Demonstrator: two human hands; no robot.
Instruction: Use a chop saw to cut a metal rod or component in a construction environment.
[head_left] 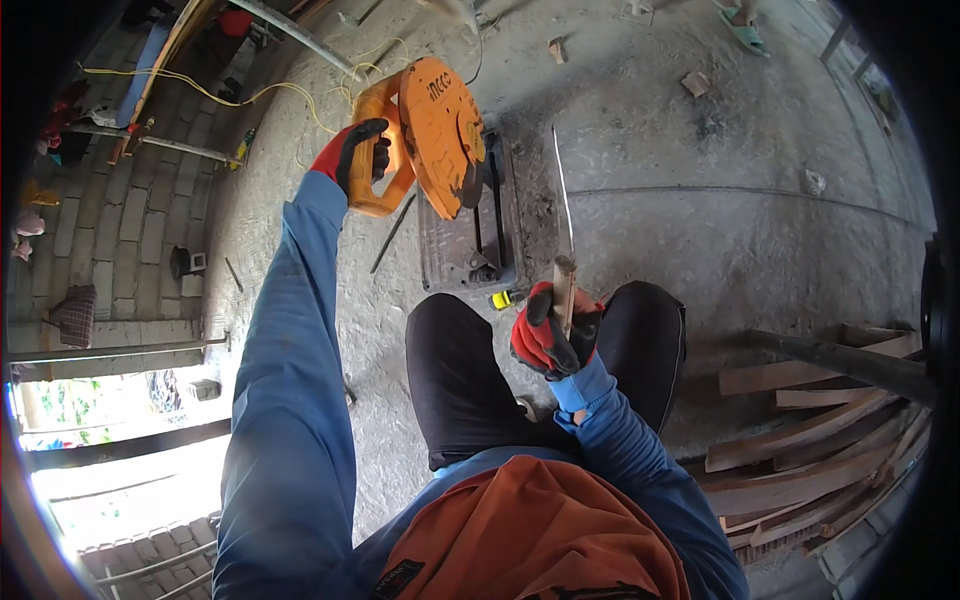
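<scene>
My left hand (350, 155), in a red and black glove, is wrapped round the orange handle of a cut-off saw (440, 130). The saw's round orange guard leans over a dark metal base plate (455, 240) on the floor. In front of my right knee, my right hand (556, 335), gloved alike, grips a wooden-handled tool (564, 285). From its handle a long, thin, bright metal part points away from me; I see it edge-on and cannot tell whether it is a blade or a rod.
A small yellow and black item (506, 299), perhaps a tape measure, lies by the base plate. Wood strips (800, 440) are piled at the right. A yellow cord (270, 90) runs across the far left. A dark bar (393, 234) and a wood scrap (696, 84) lie on the concrete floor.
</scene>
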